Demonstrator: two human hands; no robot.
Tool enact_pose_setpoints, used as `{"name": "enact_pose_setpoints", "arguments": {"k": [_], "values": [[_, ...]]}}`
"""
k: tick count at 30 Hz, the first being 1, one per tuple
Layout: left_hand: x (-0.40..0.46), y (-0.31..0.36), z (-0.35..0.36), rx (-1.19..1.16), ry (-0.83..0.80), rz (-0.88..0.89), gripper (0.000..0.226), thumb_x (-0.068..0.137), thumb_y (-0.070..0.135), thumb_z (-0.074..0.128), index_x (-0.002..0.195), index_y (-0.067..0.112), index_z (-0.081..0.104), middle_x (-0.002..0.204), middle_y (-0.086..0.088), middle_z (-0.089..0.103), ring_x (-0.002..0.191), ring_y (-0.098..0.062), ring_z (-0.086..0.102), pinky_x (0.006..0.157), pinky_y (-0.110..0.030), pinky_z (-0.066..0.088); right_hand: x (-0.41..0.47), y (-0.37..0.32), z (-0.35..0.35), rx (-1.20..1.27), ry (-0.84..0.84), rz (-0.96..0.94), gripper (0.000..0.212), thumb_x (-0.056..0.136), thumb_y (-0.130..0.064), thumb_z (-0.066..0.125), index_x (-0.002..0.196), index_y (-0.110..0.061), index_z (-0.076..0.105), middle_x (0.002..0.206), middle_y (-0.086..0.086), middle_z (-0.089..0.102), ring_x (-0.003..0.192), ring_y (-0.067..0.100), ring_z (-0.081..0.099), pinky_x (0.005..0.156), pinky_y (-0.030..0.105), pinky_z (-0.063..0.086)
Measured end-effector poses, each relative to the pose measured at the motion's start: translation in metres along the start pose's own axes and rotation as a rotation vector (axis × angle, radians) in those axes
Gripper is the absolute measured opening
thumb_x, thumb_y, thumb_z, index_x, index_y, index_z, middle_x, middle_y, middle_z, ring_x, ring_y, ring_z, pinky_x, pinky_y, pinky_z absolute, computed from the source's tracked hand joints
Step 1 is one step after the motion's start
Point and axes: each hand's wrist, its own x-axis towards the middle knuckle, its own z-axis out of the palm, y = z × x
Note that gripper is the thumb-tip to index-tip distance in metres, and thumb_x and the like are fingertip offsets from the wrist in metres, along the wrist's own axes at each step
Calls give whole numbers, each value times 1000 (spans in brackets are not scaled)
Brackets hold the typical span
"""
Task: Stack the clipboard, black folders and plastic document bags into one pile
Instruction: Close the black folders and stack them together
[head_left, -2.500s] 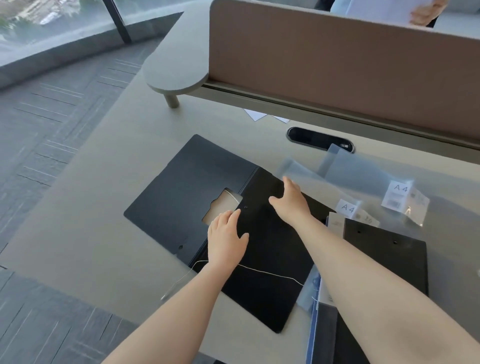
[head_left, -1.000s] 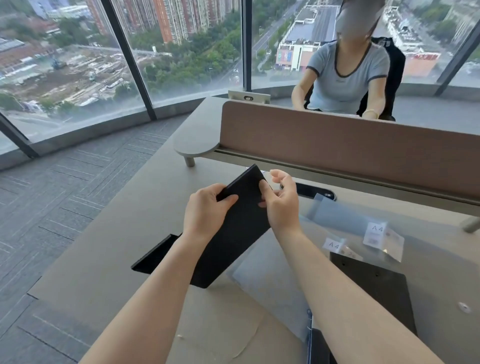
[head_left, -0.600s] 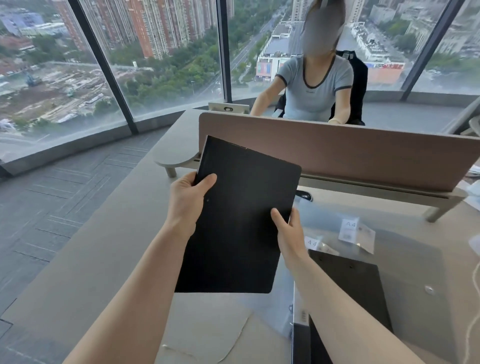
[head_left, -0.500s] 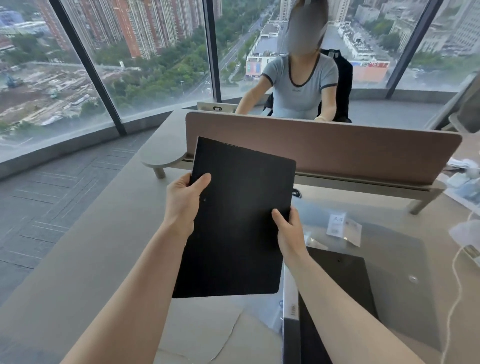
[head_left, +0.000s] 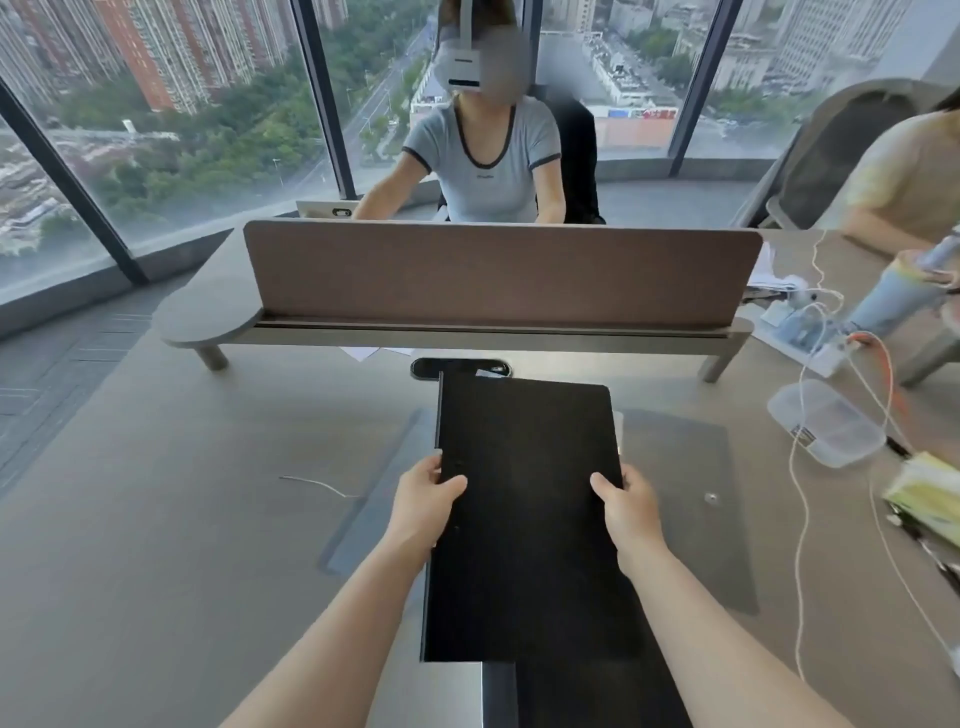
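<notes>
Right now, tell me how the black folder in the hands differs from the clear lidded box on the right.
The black folder is opaque, flat and thin; the clear plastic box is see-through and deeper. The folder is gripped by the left hand and right hand at its side edges; nobody touches the box, which rests on the desk among white cables. Both are roughly rectangular.

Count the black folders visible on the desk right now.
1 for certain: the black folder held by the left hand and right hand. It may hide others in the pile beneath.
</notes>
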Motion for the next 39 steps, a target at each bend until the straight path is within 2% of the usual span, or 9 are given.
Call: {"name": "enact_pose_setpoints", "arguments": {"k": [4, 12, 17, 18, 22, 27, 30, 35, 39], "values": [[-2, -30, 26, 40, -10, -50, 34, 96, 5, 57, 126, 17, 66, 108, 0, 75, 95, -18, 73, 87, -36, 61, 4, 20, -29, -65, 16, 43, 15, 96, -13, 56, 108, -13, 65, 105, 0, 70, 93, 16, 66, 73, 31, 51], [-5, -65, 59, 170, 0, -99, 33, 96, 10, 61, 127, 17, 67, 108, 0, 77, 95, -20, 74, 90, -41, 61, 15, 58, -59, -173, 29, 107, 15, 95, -16, 57, 106, -14, 66, 103, 0, 71, 94, 20, 66, 83, 37, 53], [-8, -76, 69, 318, 56, -61, 27, 94, 10, 62, 120, 14, 68, 97, 3, 72, 79, -9, 68, 53, -8, 49, 21, 70, -66, -255, 29, 117, 15, 93, -17, 59, 105, -15, 68, 101, 0, 72, 94, 22, 67, 90, 44, 54], [-9, -78, 71, 352, 63, -52, 25, 93, 10, 62, 117, 13, 69, 97, 2, 73, 78, -8, 68, 54, -9, 51, 21, 72, -67, -281, 29, 115, 15, 92, -18, 59, 104, -15, 68, 101, 1, 72, 93, 23, 67, 90, 45, 54], [-11, -86, 75, 458, 88, -74, 29, 93, 14, 64, 121, 9, 68, 110, -6, 74, 97, -23, 70, 87, -35, 60, 25, 79, -68, -415, 37, 123, 17, 90, -22, 60, 104, -19, 68, 100, 0, 71, 93, 24, 65, 88, 44, 54], [-8, -89, 77, 468, 124, -88, 42, 93, 14, 66, 133, 6, 61, 124, -9, 69, 112, -26, 66, 97, -37, 55, 26, 83, -66, -527, 69, 114, 20, 90, -24, 61, 107, -18, 67, 99, 2, 70, 89, 25, 63, 74, 34, 48], [-8, -90, 79, 462, 154, -97, 42, 95, 12, 64, 136, 7, 59, 129, -9, 66, 117, -27, 63, 99, -37, 52, 27, 87, -63, -623, 117, 131, 25, 86, -34, 62, 105, -19, 68, 101, 7, 65, 92, 28, 62, 79, 38, 53], [-9, -95, 78, 491, 217, -58, 30, 93, 13, 63, 123, 10, 64, 120, -6, 62, 95, -17, 57, 82, -27, 47, 24, 86, -63, -704, 145, 169, 23, 85, -33, 65, 106, -24, 64, 109, 7, 51, 106, 31, 53, 76, 35, 43], [-13, -100, 74, 502, 271, -92, 46, 92, 34, 65, 134, 19, 52, 135, -5, 53, 117, -24, 57, 89, -36, 51, 24, 90, -64, -698, 144, 193, 22, 84, -36, 62, 101, -24, 58, 109, 4, 57, 96, 28, 59, 77, 36, 49]]}}
